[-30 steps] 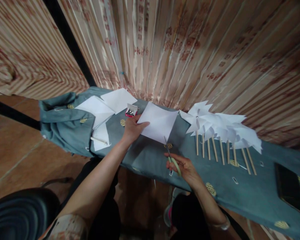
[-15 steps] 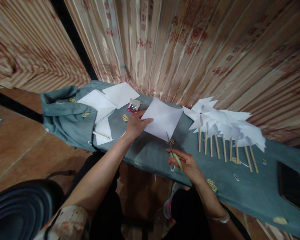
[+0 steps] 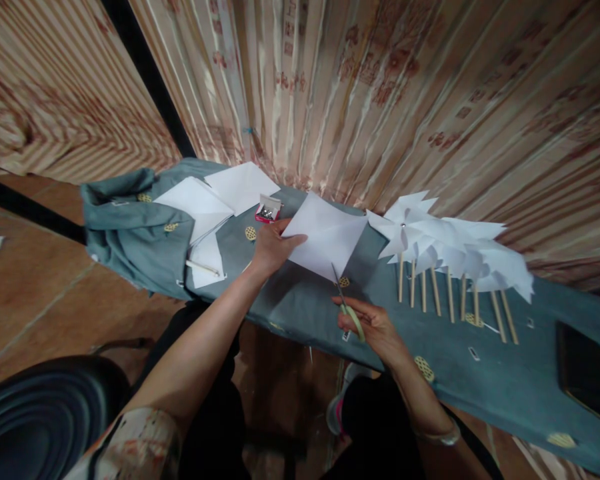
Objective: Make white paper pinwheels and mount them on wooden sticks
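A square sheet of white paper [image 3: 327, 233] is pinched at its left corner by my left hand [image 3: 274, 248], thumb on top. It is held over the cloth-covered table, one corner pointing toward me. My right hand [image 3: 373, 327] grips a pair of scissors [image 3: 353, 319] with pale green handles. The scissor blades reach the sheet's near corner; whether they have cut into it I cannot tell. Just behind my left hand stands an open small red box [image 3: 267, 212] with shiny metal pins inside.
Several white paper pinwheels [image 3: 445, 243] on wooden sticks lie overlapped on the right. More white sheets [image 3: 195, 203] and a pale stick [image 3: 203, 269] lie to the left. A dark phone [image 3: 585, 370] rests at far right on the grey-green cloth [image 3: 505, 380]. A black stool [image 3: 50, 420] stands lower left.
Hardly anything differs. The view has shifted very slightly, while both hands, the sheet and the scissors keep nearly the same positions.
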Demonstrator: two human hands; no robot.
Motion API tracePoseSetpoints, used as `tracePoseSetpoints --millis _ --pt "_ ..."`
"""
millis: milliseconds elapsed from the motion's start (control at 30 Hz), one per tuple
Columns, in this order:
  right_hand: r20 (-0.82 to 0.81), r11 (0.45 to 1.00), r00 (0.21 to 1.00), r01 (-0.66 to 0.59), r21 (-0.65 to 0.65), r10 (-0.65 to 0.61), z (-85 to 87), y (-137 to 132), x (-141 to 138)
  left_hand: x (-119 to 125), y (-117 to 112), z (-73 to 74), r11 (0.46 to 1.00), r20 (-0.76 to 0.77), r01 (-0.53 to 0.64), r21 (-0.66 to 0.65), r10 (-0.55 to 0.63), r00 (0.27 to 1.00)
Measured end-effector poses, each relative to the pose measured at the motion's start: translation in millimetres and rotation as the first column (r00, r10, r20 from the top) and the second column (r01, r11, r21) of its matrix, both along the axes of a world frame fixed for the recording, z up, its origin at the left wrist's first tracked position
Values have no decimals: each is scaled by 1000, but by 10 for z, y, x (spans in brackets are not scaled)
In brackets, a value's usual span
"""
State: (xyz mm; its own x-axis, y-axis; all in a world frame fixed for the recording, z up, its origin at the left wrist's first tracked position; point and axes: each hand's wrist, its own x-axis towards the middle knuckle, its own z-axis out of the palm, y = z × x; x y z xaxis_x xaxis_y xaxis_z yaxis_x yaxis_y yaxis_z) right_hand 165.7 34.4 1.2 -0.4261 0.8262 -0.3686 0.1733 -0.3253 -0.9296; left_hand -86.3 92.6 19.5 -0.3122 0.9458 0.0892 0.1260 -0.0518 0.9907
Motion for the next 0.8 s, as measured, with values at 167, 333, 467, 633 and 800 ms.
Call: tracePoseSetpoints --millis 167,333,467,633,800 --pt "-2 999 1000 30 -32 -30 21 -6 -22 4 -15 34 1000 -3 -7 2 7 1000" --pt "5 1000 1000 1 -9 -1 58 -2 -37 12 -25 59 1000 -4 -19 -15 19 1000" --pt "15 1000 1000 8 1 -8 48 -1 -40 5 -21 57 999 -27 -30 -14 29 999" --pt "19 999 1000 24 -21 -24 19 -5 -43 11 -18 27 1000 0 -5 -4 5 1000" --pt "12 999 999 42 -21 -42 40 -12 -49 53 -23 -6 1000 2 16 -6 -16 1000"
